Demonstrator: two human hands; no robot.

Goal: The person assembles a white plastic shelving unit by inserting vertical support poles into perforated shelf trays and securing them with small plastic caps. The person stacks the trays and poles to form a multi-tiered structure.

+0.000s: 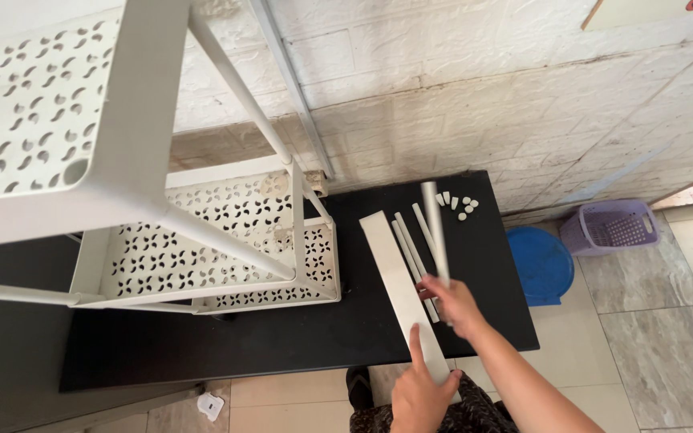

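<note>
Over black table point(282, 337), right hand point(455, 305) grips a white rod point(436, 232); left hand point(420, 393), forefinger extended, presses flat strip point(399, 289).

Rack top shelf point(34, 120) cut off at left/top edges, raised rod point(435, 232) motion-blurred, small caps point(460, 204) too tiny to ID.

A home corner; painted brick wall point(459, 88), tiled floor point(651, 321), laundry basket point(609, 226).

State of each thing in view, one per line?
Right hand: gripping a white rod, raised.
Rod: lifted, blurred.
Left hand: finger on the flat panel.
Panel: flat on the black table.
Spare rods: lying loose.
Caps: scattered.
Rack: partly assembled.
Basket: upright.
</note>
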